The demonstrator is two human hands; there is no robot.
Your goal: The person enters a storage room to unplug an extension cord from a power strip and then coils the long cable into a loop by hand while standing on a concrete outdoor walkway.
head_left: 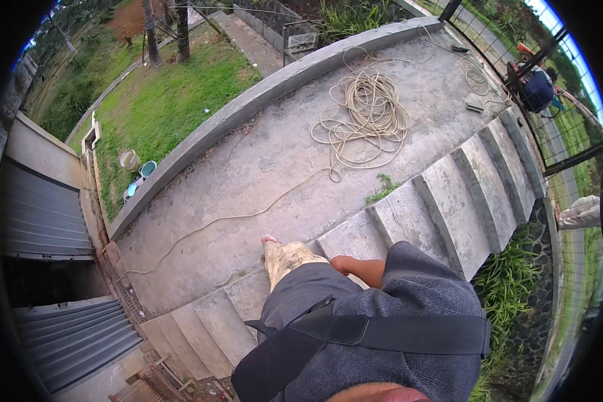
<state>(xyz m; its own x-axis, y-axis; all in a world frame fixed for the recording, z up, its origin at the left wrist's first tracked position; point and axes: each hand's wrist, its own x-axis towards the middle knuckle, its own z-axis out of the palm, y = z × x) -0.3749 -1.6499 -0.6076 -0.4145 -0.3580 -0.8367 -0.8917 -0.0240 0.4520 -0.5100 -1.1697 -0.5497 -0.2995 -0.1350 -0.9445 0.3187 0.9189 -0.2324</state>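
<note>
Where the right hand (347,265) shows: it comes out of a grey sleeve (422,275) and lies against the raised grey trouser leg (308,289); its fingers are hidden, so I cannot tell how the grip is set.
Left hand: out of view.
Foot (285,258): bare and caked with pale mud, planted at the near edge of the concrete landing (261,167), just left of the right hand.
Strap (382,333): black, running across the grey clothes at the bottom.
Steps (449,201): concrete, running down to the right from the landing's near edge, with a tuft of weed (382,187) at their top.
Rope (367,110): a loose pale coil near the landing's far edge, well apart from the hand; one strand trails off it toward the landing's left corner.
Curb (248,104): a raised concrete rim along the far edge.
Grass (174,94): beyond the curb, with small buckets (139,167) at its lower edge.
Other person (537,88): in blue, crouched behind the black fence (556,134) at the far right corner.
</note>
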